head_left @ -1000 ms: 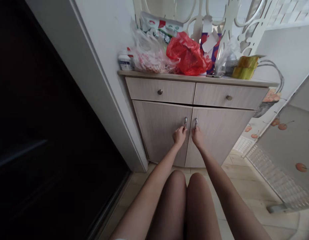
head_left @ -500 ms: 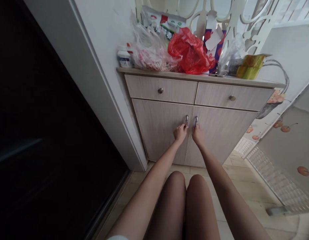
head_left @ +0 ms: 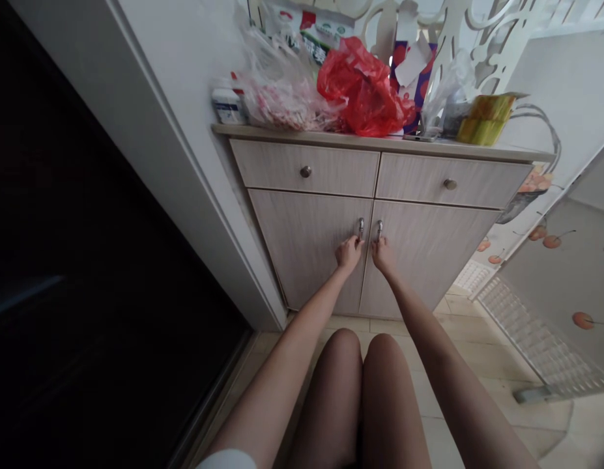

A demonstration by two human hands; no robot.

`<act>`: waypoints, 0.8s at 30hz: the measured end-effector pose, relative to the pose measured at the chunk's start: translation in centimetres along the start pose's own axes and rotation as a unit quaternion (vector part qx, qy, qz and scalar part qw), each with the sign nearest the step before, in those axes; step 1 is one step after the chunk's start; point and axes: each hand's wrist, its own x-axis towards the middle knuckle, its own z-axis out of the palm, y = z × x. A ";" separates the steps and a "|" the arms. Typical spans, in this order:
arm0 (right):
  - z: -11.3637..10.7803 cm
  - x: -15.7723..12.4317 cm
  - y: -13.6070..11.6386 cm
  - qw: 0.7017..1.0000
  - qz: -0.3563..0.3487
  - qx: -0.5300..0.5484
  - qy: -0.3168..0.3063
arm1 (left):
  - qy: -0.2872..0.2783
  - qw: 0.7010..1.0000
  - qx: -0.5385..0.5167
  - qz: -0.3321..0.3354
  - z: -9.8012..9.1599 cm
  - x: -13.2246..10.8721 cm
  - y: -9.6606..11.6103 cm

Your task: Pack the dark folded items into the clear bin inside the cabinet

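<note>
The left hand point(head_left: 349, 253) is curled narrow, its fingers closed about the lower end of a slim, silvery metal left handle point(head_left: 361, 225) with a rounded, glossy top. The right hand point(head_left: 382, 254) is bunched in the same way on the lower end of a matching silvery right handle point(head_left: 380, 227). The two handles stand upright, side by side, near the meeting edges of a flat, pale grey-beige left door point(head_left: 302, 244) and a like-coloured right door point(head_left: 429, 254), both streaked with fine wood grain. The doors look flush with each other, a thin dark seam between them.

Above run two shallow rectangular drawers, one with a round, dull metal left knob point(head_left: 305, 171), the other with a similar right knob point(head_left: 449, 184). On the flat cabinet top point(head_left: 521, 152) lie a crumpled, shiny red plastic bag point(head_left: 363, 88), a wrinkled translucent plastic bag point(head_left: 287, 98) showing pinkish contents, a squat white plastic jar point(head_left: 228, 106) and a blocky yellow-green packet point(head_left: 486, 120). The floor point(head_left: 477, 339) is pale and smooth, crossed by straight joints.
</note>
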 end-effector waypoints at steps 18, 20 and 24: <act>-1.8 -0.2 -0.7 0.997 0.067 0.006 -0.049 | -0.030 0.999 -0.015 -0.011 -1.1 -0.1 0.1; -1.8 -0.3 -0.8 0.996 0.073 0.020 -0.051 | -0.029 0.999 0.004 -0.012 -0.8 -0.3 0.3; -2.2 -0.5 -1.5 0.992 0.100 0.052 -0.052 | -0.043 0.998 0.035 -0.003 -0.7 -0.3 0.8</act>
